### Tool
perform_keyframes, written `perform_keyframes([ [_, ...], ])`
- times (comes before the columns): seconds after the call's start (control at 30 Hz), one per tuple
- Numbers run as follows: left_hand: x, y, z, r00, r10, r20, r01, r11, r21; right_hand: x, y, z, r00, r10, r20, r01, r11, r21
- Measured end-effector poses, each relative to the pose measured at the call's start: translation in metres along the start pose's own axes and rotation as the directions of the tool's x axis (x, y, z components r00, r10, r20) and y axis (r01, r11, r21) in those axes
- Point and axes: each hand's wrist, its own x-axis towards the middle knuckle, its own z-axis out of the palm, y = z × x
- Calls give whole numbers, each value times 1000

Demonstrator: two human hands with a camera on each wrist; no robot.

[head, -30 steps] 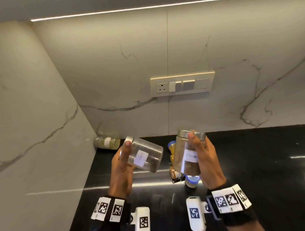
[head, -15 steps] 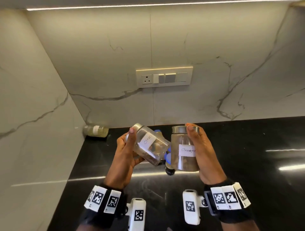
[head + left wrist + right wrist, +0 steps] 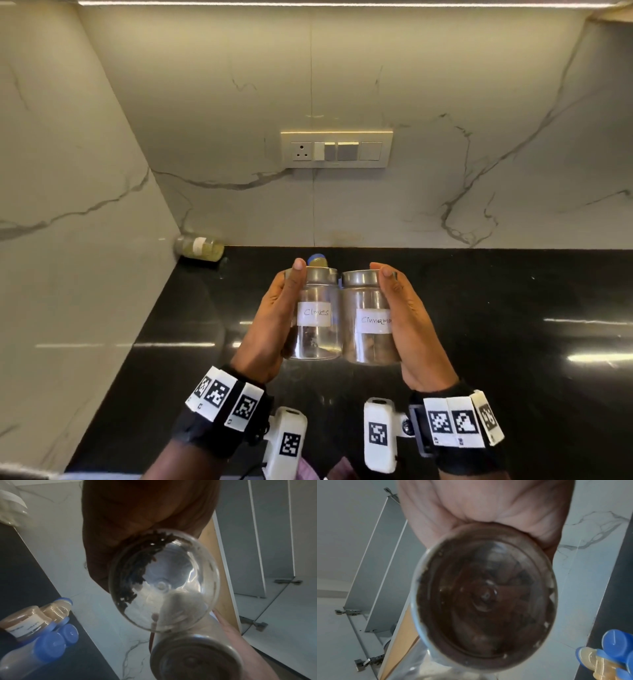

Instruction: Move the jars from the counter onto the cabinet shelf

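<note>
My left hand (image 3: 279, 318) grips a clear jar labelled "Cloves" (image 3: 317, 317) with a metal lid, held upright above the black counter (image 3: 513, 308). My right hand (image 3: 409, 323) grips a like jar labelled "Cinnamon" (image 3: 371, 325), upright and touching the first. From below, the cloves jar (image 3: 164, 580) shows dark cloves along one side, and the cinnamon jar (image 3: 485, 593) shows a brown filling. Small blue-capped bottles (image 3: 42, 626) stand on the counter under my hands. Another jar (image 3: 199, 247) of greenish filling lies on its side in the back left corner.
A marble wall with a socket and switch plate (image 3: 335, 149) rises behind the counter, and a marble side wall (image 3: 68, 240) closes the left. Open cabinet doors with hinges (image 3: 368, 661) and a wood-edged cabinet panel (image 3: 221, 588) show overhead in the wrist views.
The cloves jar was tilted sideways in my left hand and now stands upright. Both jars have come together side by side, and my view has shifted back from the wall.
</note>
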Motion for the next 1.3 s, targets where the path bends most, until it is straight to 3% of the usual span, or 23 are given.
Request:
perform_keyframes([
  [0.13,-18,-3,4,996,1,-93,0,1000,13,-9,1,0,999,3,52,-4,1000,23],
  [0.33,-34,-8,2,993,-14,-114,15,1000,9,-23,3,4,999,-2,53,1,1000,23],
  [0.57,-33,-2,12,997,29,-67,-27,999,32,-23,-12,3,1000,-4,-31,6,999,48],
  [0.83,-29,18,10,996,83,-27,-81,993,85,-20,-23,14,998,-45,-40,48,995,88],
  [1.13,-24,31,11,985,169,19,-170,975,140,-17,-40,20,989,-131,-67,132,991,21],
  [1.23,-35,48,17,942,334,12,-330,925,189,-26,-60,25,975,-216,-45,217,976,8],
  [1.3,-45,78,22,843,535,51,-524,799,293,-30,-88,29,933,-359,-8,359,933,-36],
])
